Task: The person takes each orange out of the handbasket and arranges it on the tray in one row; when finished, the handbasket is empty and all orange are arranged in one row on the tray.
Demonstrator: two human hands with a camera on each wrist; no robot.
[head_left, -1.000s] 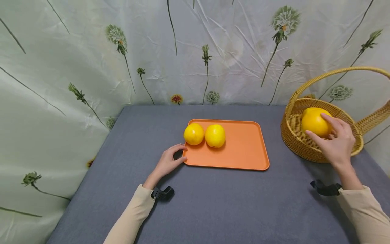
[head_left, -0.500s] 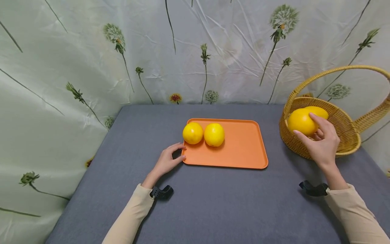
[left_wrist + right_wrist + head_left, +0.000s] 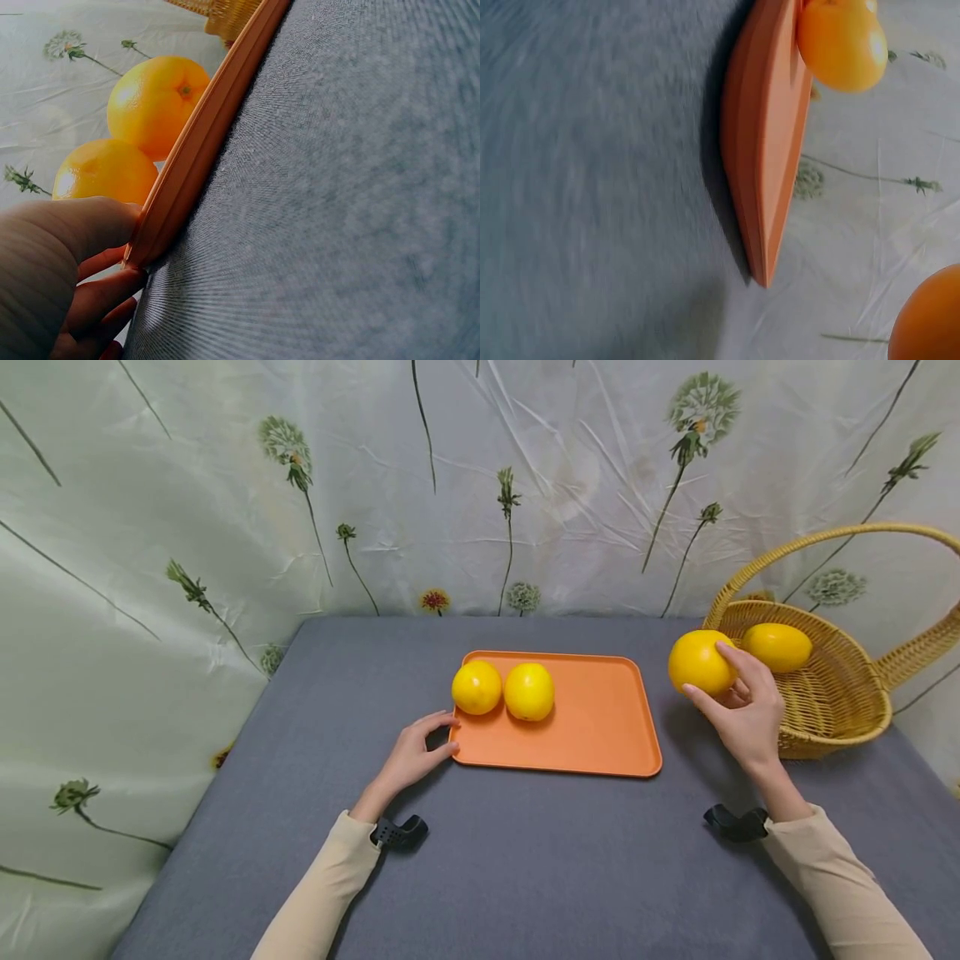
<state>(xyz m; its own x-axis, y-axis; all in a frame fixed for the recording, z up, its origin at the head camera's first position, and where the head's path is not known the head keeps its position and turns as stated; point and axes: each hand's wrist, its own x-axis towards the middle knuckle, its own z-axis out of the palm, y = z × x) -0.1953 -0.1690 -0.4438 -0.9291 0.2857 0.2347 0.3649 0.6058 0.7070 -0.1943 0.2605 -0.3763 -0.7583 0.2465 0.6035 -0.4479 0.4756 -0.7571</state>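
Observation:
In the head view my right hand (image 3: 750,710) pinches an orange (image 3: 701,662) between thumb and fingers, held in the air just left of the basket (image 3: 825,739). Part of that orange (image 3: 934,322) shows at the lower right of the right wrist view, where the hand itself is out of sight. My left hand (image 3: 416,752) holds the left edge of a flat orange tray (image 3: 592,727), its thumb and fingertips at the rim. Two more oranges, a left one (image 3: 476,687) and a right one (image 3: 529,692), sit side by side at the tray's left end.
A yellow oblong fruit (image 3: 777,647) lies inside the wicker basket, whose tall handle arches over it. The grey cloth-covered table (image 3: 570,860) ends at a flower-printed curtain (image 3: 420,527) behind and on the left.
My right hand has carried the orange leftward out of the basket, past its left rim, uncovering the oblong fruit. The left hand and the tray have stayed in place.

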